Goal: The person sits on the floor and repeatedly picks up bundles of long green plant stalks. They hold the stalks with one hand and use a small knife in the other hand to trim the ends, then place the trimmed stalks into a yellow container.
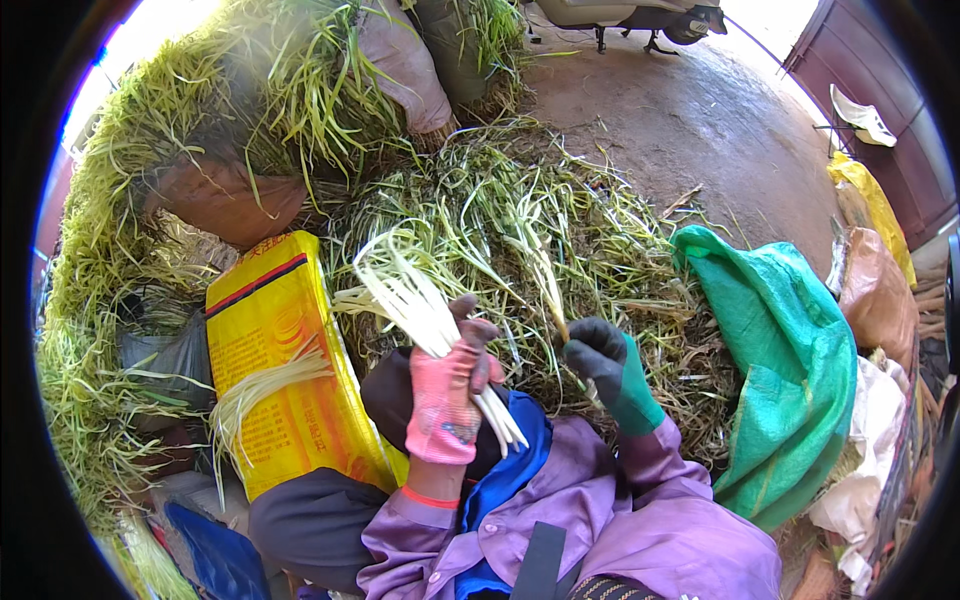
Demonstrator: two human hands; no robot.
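My left hand (446,401), in a pink work glove with dark fingers, grips a bundle of slender white stalks (409,300). Their cut-looking lower ends stick out below the fist. To its right, my right hand (611,367) wears a green glove with a dark coating and pinches a single leafy stalk (551,296) near its brownish lower end. Beneath both hands spreads a heap of loose green leaves and dry husks (480,199). A smaller bunch of pale stalks (277,386) lies across a yellow printed sack (262,315) at my left.
Tall stacks of yellow-green leafy plants (97,322) line the left side, partly wrapped in brown sacking (225,199). A green woven sack (787,360) is at my right, near a white sack (870,442). A parked scooter (630,15) stands on the concrete floor (675,120) beyond.
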